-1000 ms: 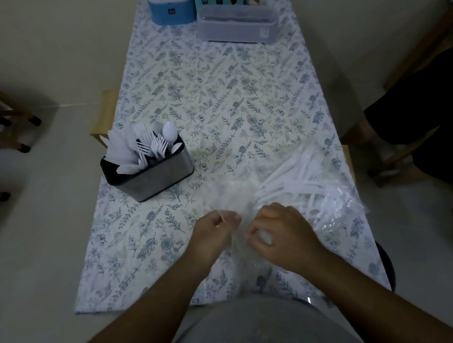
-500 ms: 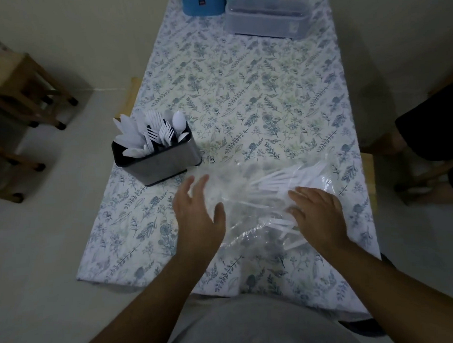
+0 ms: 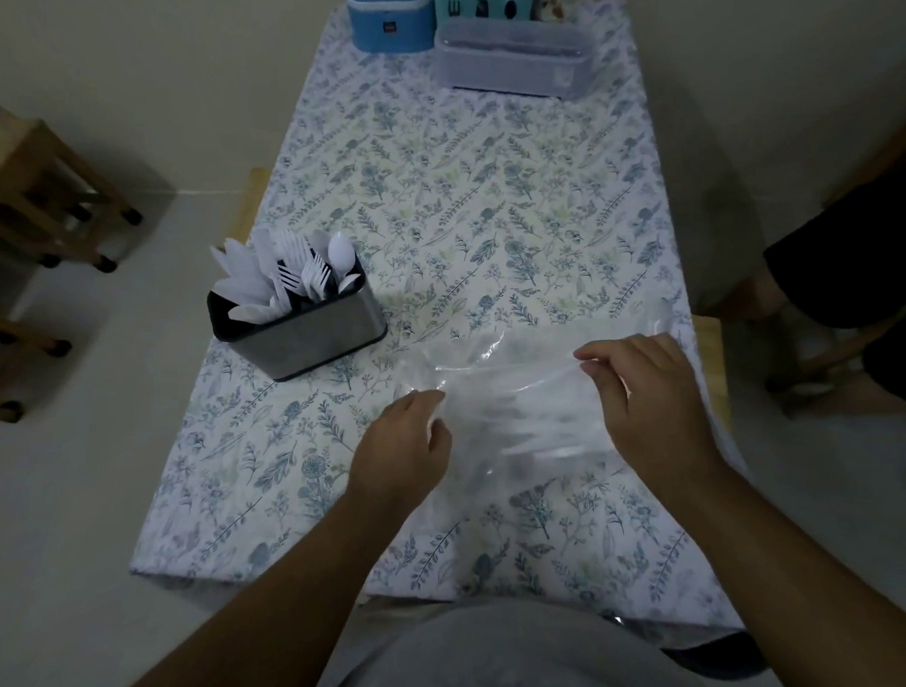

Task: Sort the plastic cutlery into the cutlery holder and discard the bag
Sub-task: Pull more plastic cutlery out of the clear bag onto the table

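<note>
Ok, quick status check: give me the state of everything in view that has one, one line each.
plastic bag: lying on the table, stretched between both hands, white cutlery blurred inside
left hand: pinching the bag's left edge
right hand: pinching the bag's upper right part
cutlery holder: upright, already holding white forks, spoons and knives
clear lidded box: lid on, at the far end
blue container: closed, far end
</note>
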{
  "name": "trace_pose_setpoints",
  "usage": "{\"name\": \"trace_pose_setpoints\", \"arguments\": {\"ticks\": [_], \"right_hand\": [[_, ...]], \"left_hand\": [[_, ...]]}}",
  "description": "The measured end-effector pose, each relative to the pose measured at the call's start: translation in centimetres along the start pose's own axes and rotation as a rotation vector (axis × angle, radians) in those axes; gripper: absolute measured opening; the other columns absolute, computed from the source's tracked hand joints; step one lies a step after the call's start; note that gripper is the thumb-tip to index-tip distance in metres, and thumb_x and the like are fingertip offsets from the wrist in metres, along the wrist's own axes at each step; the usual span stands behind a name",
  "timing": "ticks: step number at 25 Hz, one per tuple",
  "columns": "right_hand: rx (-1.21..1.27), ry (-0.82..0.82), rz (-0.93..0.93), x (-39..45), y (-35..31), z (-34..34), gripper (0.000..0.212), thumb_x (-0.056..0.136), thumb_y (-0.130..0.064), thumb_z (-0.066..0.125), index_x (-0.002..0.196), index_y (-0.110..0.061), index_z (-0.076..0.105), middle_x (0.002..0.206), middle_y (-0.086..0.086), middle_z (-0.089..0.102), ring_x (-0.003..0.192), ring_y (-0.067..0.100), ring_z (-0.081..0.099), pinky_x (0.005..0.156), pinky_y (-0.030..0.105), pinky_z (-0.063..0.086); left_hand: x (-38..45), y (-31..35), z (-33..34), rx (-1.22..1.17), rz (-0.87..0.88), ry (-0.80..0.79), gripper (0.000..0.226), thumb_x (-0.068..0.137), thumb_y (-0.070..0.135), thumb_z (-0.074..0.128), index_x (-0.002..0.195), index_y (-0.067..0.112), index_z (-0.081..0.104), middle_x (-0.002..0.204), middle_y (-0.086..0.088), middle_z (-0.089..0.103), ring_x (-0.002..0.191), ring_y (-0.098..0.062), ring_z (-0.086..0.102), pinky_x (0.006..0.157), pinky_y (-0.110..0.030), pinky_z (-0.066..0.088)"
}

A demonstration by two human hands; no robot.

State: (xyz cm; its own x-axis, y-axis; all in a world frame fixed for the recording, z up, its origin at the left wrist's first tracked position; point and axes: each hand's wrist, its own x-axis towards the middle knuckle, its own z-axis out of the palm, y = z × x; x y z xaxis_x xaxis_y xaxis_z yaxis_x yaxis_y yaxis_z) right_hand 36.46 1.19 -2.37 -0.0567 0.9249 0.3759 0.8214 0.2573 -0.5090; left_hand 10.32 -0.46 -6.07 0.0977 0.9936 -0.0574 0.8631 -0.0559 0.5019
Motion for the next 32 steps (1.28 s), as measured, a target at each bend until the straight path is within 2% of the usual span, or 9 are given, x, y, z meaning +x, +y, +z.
{"name": "trace_pose_setpoints", "arguments": {"ticks": [3, 7, 10, 13, 16, 19, 22, 29, 32], "right_hand": [[-0.105, -0.014, -0.092, -0.2, -1.5, -0.8, 0.015, 0.094, -0.018, 0.061, 0.097, -0.016, 0.076, 0.093, 0.0, 0.072, 0.087, 0.026, 0.06, 0.077, 0.039, 0.044], [-0.211, -0.053, -0.015, -1.6, -1.9, -0.5, 0.015, 0.093, -0.018, 0.06, 0.098, -0.021, 0.075, 0.097, -0.003, 0.071, 0.092, 0.025, 0.058, 0.079, 0.038, 0.04], [-0.252, -0.079, 0.092, -2.0, -3.0, -0.1, 0.026, 0.09, -0.026, 0.056, 0.111, -0.027, 0.072, 0.112, -0.005, 0.069, 0.11, 0.024, 0.057, 0.094, 0.039, 0.035], [-0.345, -0.235, 0.054, -2.6, -3.5, 2.7, 0.036, 0.09, -0.035, 0.057, 0.123, -0.027, 0.071, 0.124, -0.001, 0.068, 0.121, 0.025, 0.056, 0.107, 0.044, 0.034], [-0.448, -0.331, 0.09, -3.4, -3.0, 5.1, 0.029, 0.094, -0.036, 0.062, 0.122, -0.032, 0.072, 0.125, 0.003, 0.07, 0.121, 0.029, 0.059, 0.113, 0.052, 0.028], [-0.447, -0.325, 0.116, -4.0, -2.7, 5.8, 0.023, 0.095, -0.037, 0.064, 0.116, -0.032, 0.073, 0.109, -0.002, 0.074, 0.102, 0.026, 0.063, 0.101, 0.042, 0.031], [-0.309, -0.302, 0.163, -3.3, -3.2, 5.3, 0.019, 0.09, -0.04, 0.07, 0.102, -0.026, 0.074, 0.097, -0.006, 0.075, 0.096, 0.024, 0.063, 0.086, 0.036, 0.029], [-0.305, -0.127, -0.15, -0.7, -9.4, 4.2, 0.007, 0.081, -0.023, 0.08, 0.087, -0.025, 0.079, 0.092, -0.005, 0.074, 0.082, 0.025, 0.062, 0.074, 0.037, 0.034], [-0.291, -0.121, -0.171, -1.3, -9.5, 4.1, 0.005, 0.083, -0.023, 0.075, 0.086, -0.025, 0.079, 0.087, -0.007, 0.073, 0.08, 0.025, 0.06, 0.072, 0.036, 0.031]], "left_hand": [[-0.8, -0.2, 0.9, -0.065, -0.001, -0.035, 0.042, 0.097, 0.02, 0.055, 0.139, 0.014, 0.056, 0.138, -0.009, 0.061, 0.128, -0.021, 0.057, 0.108, -0.03, 0.041], [-1.3, -1.4, 1.1, -0.132, 0.006, -0.01, 0.041, 0.097, 0.018, 0.058, 0.138, 0.013, 0.058, 0.131, -0.007, 0.066, 0.118, -0.017, 0.064, 0.101, -0.018, 0.037], [-1.4, -1.8, 0.7, -0.139, 0.067, 0.009, 0.039, 0.096, 0.021, 0.062, 0.134, 0.014, 0.062, 0.128, -0.006, 0.069, 0.117, -0.018, 0.065, 0.102, -0.023, 0.044], [-1.2, -1.9, 0.2, -0.137, 0.166, 0.076, 0.036, 0.091, 0.02, 0.069, 0.126, 0.012, 0.067, 0.118, -0.006, 0.071, 0.111, -0.021, 0.063, 0.099, -0.029, 0.049], [-1.0, -2.8, -0.1, -0.089, 0.207, 0.036, 0.04, 0.093, 0.023, 0.065, 0.131, 0.009, 0.063, 0.138, -0.008, 0.058, 0.132, -0.025, 0.049, 0.113, -0.041, 0.041], [-1.1, -3.3, 0.4, -0.099, 0.123, -0.203, 0.051, 0.105, 0.026, 0.041, 0.153, 0.011, 0.035, 0.163, -0.006, 0.025, 0.152, -0.02, 0.016, 0.122, -0.029, 0.013], [-1.5, -3.6, 1.1, -0.157, 0.065, -0.306, 0.052, 0.108, 0.023, 0.027, 0.158, 0.011, 0.019, 0.167, -0.006, 0.013, 0.154, -0.016, 0.005, 0.122, -0.024, 0.004], [-2.5, -3.5, 2.1, -0.281, -0.011, -0.313, 0.055, 0.108, 0.025, 0.026, 0.16, 0.014, 0.009, 0.167, 0.001, 0.001, 0.153, -0.013, -0.006, 0.124, -0.029, 0.001], [-2.8, -3.9, 2.4, -0.316, 0.025, -0.324, 0.057, 0.107, 0.021, 0.031, 0.159, 0.014, 0.01, 0.167, 0.001, 0.001, 0.153, -0.014, -0.006, 0.126, -0.035, 0.006]]}}
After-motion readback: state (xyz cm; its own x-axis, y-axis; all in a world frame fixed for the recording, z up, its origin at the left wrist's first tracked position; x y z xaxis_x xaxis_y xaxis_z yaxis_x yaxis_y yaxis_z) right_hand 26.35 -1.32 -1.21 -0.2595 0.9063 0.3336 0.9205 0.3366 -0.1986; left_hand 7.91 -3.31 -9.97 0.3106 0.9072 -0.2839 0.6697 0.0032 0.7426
